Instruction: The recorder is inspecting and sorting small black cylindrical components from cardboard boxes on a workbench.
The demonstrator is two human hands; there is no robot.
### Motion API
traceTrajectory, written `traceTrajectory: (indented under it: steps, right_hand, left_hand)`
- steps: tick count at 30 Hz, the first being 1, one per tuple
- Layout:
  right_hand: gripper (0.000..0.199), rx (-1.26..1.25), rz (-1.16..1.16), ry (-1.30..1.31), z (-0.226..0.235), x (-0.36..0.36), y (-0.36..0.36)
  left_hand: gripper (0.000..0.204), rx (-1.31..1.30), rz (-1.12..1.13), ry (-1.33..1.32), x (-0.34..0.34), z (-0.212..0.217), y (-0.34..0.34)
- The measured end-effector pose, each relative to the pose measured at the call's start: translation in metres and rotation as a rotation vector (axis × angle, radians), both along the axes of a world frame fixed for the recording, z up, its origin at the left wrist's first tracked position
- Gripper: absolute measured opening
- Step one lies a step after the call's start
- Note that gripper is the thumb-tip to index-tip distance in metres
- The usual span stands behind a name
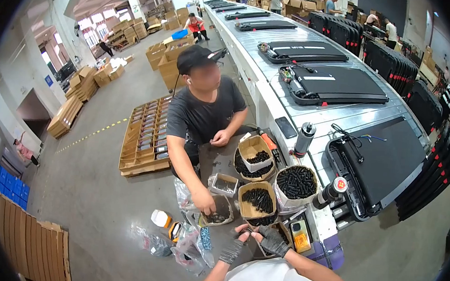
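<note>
Head view: from where I stand, the gloved left hand point(234, 247) and gloved right hand point(274, 241) meet near the worktable's point(223, 241) edge, fingertips pinching a small dark piece point(250, 229) between them, too tiny to identify. Opposite, a co-worker's hand point(203, 201) dips into an open carton point(216, 224).

A tiny, dark, hard-looking piece point(250, 229) is pinched between the fingertips of the left hand point(234, 246) and the right hand point(272, 241). It is too small to tell its shape. Just to the far side is an open, tan cardboard box point(251, 212). Lots of short, black, stick-like parts point(258, 198) lie in a messy heap inside, pointing every way.
</note>
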State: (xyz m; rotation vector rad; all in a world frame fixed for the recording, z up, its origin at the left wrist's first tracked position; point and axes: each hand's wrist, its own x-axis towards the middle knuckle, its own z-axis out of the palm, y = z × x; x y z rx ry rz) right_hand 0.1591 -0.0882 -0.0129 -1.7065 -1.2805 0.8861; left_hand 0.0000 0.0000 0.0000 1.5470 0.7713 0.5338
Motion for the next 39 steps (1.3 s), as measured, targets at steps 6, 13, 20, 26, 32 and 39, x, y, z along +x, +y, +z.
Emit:
traceTrajectory:
  steps: [6,13,20,26,32,39]
  right_hand:
    - [0.031,-0.059,0.066,0.068,0.026,0.001,-0.012]
    - [0.034,-0.019,0.127,-0.09,0.011,0.006,-0.015]
    - [0.035,-0.188,0.082,0.121,0.03,0.006,-0.013]
    - [0.036,-0.039,0.043,-0.075,0.009,0.008,-0.03]
    - [0.035,-0.121,0.235,-0.124,0.024,0.024,-0.042]
    - [0.035,-0.203,-0.126,0.809,-0.016,0.034,-0.041]
  left_hand:
    - [0.036,-0.251,0.083,-0.045,0.003,-0.005,-0.012]
    - [0.04,-0.109,0.0,0.045,0.011,0.004,-0.007]
    - [0.031,-0.278,0.017,-0.093,0.01,-0.009,-0.008]
    - [0.032,-0.21,-0.011,-0.003,0.01,-0.011,-0.019]
    - [0.029,0.037,-0.084,0.064,0.005,-0.012,-0.031]
    - [0.029,-0.123,0.043,-0.098,0.011,-0.033,-0.01]
